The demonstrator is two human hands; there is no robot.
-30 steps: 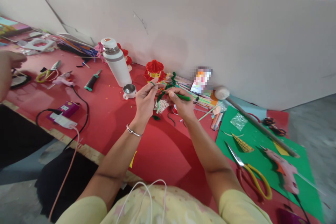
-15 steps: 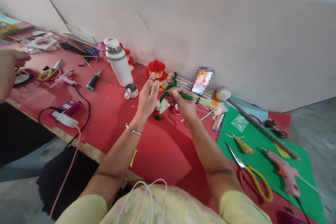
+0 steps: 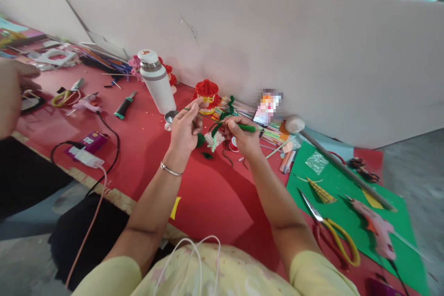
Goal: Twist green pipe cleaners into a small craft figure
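Observation:
Over the red table, my right hand is closed round a green piece, with a thin dark strand running from it toward my left hand. The fingers of my left hand are bent and pinch the strand's other end. Dark green fuzzy stems hang or stand just behind my right hand. Below and between the hands lie a pile of pale beads and a green leaf shape. A red fuzzy flower-like piece stands behind them.
A white bottle and its metal cup stand left of my hands. Scissors and a pink glue gun lie at the right. A lit phone leans against the wall. Another person's hand is at the far left.
My left hand has moved left, away from my right hand, and a longer stretch of thin strand shows between them. My right hand has hardly moved.

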